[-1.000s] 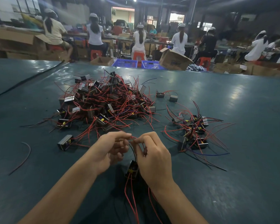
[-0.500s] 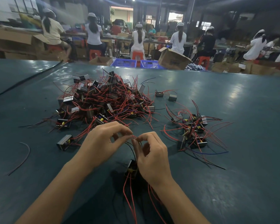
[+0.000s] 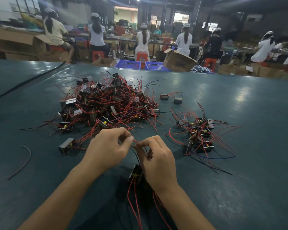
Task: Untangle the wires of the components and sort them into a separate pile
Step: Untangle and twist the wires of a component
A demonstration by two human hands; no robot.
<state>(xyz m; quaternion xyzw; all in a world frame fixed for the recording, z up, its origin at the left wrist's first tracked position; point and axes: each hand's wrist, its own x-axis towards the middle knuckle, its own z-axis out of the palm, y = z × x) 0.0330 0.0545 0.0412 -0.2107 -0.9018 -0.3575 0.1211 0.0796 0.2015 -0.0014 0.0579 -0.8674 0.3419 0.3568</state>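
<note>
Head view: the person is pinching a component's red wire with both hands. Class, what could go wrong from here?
The left hand and right hand pinch one thin red wire; a hard tug might snap it or pull it from the component below. Leads from the tangled pile lie near the hands and might snag it.

left hand + right hand: pinch red wire | component hangs below | tangled pile beyond
</note>
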